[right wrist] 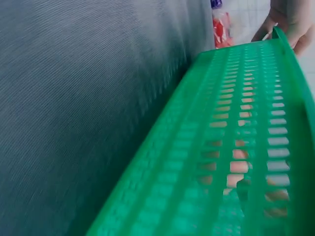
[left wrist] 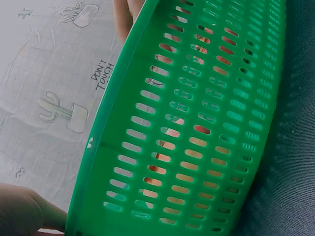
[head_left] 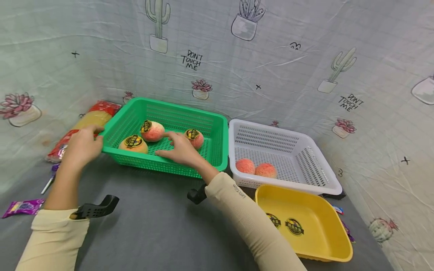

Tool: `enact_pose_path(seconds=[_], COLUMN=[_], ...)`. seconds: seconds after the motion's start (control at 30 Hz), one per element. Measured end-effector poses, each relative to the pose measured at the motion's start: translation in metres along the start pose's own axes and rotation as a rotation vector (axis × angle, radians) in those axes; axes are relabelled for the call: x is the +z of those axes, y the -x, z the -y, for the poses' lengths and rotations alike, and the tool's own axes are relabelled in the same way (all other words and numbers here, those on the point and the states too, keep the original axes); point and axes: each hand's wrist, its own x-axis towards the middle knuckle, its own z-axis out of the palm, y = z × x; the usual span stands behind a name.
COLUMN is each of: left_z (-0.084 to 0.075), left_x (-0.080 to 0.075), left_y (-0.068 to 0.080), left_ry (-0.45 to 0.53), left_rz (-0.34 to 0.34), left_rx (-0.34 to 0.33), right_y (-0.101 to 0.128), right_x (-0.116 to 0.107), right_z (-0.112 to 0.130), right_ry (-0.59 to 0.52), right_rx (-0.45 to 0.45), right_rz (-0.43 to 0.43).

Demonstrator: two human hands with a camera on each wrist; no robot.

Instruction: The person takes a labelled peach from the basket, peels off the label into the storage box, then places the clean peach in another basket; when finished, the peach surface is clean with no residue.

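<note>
The right hand reaches over the near wall of the green basket, fingers stretched flat and relaxed, holding nothing; its fingertips lie on the basket floor between the peaches. Just beside its knuckles on the far side sits a peach with a dark round sticker, touching or nearly touching the hand. A second stickered peach lies just past the fingertips, and a third rests near the basket's left front corner.

The left hand grips that left corner of the basket, fingers curled on the rim; the left wrist view shows the thumb against the rim's edge.

To the right, touching the green basket, stands a white basket holding two bare peaches. In front of it sits a yellow tray with two loose stickers.
</note>
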Motion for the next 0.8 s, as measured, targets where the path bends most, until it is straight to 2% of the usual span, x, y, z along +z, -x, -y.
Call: enact_pose_path(seconds=[0.07,0.17,0.37,0.57,0.8], left_z=[-0.001,-0.003,0.0,-0.002,0.0], left_x=[0.0,0.0,0.0,0.002,0.0], left_y=[0.001,0.002,0.004,0.002,0.003], left_ry=[0.001,0.008,0.027,0.019,0.018], left_rz=[0.005,0.011,0.006,0.009,0.01], left_rx=[-0.013,-0.019,-0.017,-0.017,-0.026], right_y=[-0.012,-0.029,-0.055,-0.07,-0.08], right_x=[0.006,0.014,0.031,0.044,0.051], right_z=[0.005,0.012,0.019,0.02,0.023], right_ry=[-0.05,-0.058,-0.032,0.02,0.101], right_rx=[0.034,0.072,0.054,0.124,0.097], right_rz=[0.031,0.065,0.16,0.196,0.255])
